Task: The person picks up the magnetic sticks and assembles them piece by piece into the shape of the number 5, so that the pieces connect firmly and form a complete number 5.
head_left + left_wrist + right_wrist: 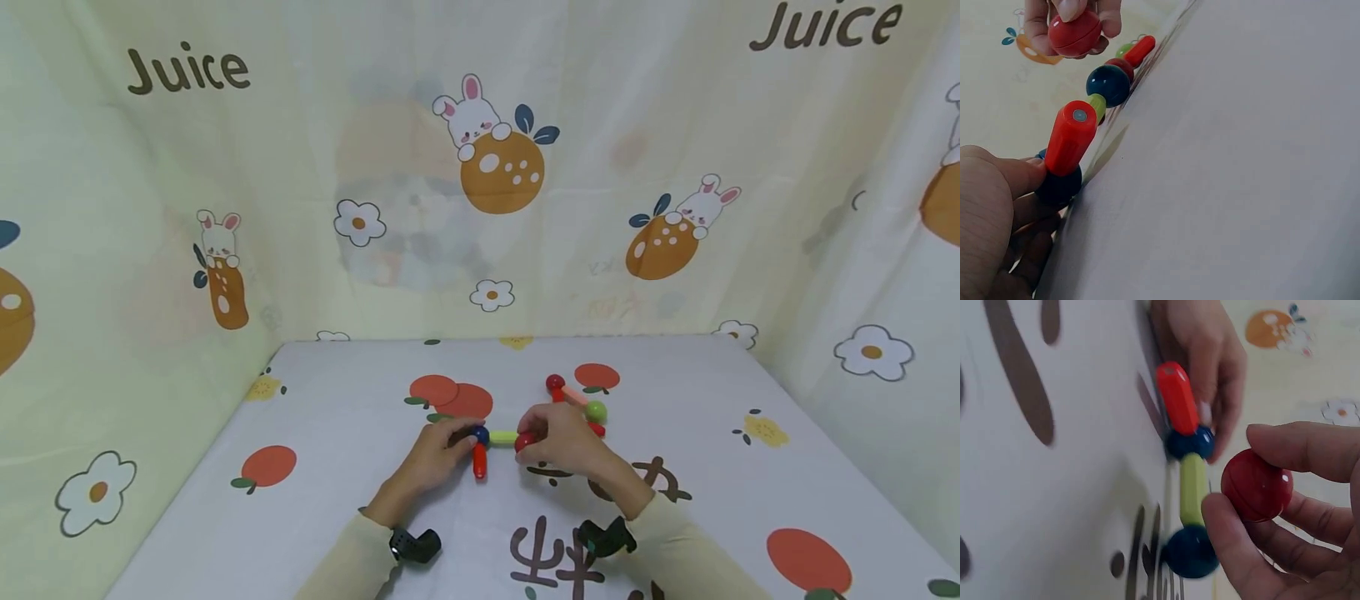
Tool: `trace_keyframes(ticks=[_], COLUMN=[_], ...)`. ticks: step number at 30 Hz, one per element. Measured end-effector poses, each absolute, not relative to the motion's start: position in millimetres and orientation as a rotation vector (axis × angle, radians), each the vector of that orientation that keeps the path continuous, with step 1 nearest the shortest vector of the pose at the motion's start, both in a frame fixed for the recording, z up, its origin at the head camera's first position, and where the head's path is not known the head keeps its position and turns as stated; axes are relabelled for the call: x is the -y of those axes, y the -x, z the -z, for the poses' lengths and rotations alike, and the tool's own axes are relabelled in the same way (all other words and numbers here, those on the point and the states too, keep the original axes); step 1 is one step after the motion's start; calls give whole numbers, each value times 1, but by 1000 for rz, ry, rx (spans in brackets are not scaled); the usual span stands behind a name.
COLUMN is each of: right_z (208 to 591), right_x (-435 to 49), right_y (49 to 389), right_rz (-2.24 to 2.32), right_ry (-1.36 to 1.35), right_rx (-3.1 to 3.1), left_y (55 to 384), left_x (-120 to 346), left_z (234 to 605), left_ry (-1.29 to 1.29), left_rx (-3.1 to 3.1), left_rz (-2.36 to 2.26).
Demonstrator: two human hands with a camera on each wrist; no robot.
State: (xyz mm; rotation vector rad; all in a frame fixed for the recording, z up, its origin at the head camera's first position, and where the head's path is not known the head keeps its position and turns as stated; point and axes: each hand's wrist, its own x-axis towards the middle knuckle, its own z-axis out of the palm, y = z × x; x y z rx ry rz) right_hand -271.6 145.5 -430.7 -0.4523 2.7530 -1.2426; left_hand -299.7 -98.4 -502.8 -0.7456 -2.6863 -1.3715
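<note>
My left hand [437, 450] pinches a blue ball [1060, 186] between thumb and fingers. From that ball a red rod [1177, 397] sticks out toward me, and a yellow-green rod [1193, 487] runs to the right. A second blue ball [1191, 552] caps the far end of the yellow-green rod; in the head view it is hidden behind the right hand's grip. My right hand [561, 435] holds a loose red ball [1257, 485] in its fingertips, close above that second blue ball.
Beyond my right hand lies another joined piece: a red ball [555, 382], a pink rod [575, 396], a green ball [596, 411] and red rods, partly covered by the hand. A printed white cloth [360, 517] covers the table, with patterned curtains [420, 275] around it.
</note>
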Motion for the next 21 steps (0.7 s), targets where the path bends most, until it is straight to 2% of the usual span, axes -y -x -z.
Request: trace_keyframes(ticks=[12, 21], right_z=[437, 441], right_x=[-125, -115], right_y=[259, 255], right_rz=[1219, 1246], right_ry=[604, 621], right_rx=[-2630, -2552], left_y=[300, 301], left_x=[101, 101], left_z=[503, 504], left_ry=[753, 767], left_rx=[2683, 2675], left_rz=[1355, 1356])
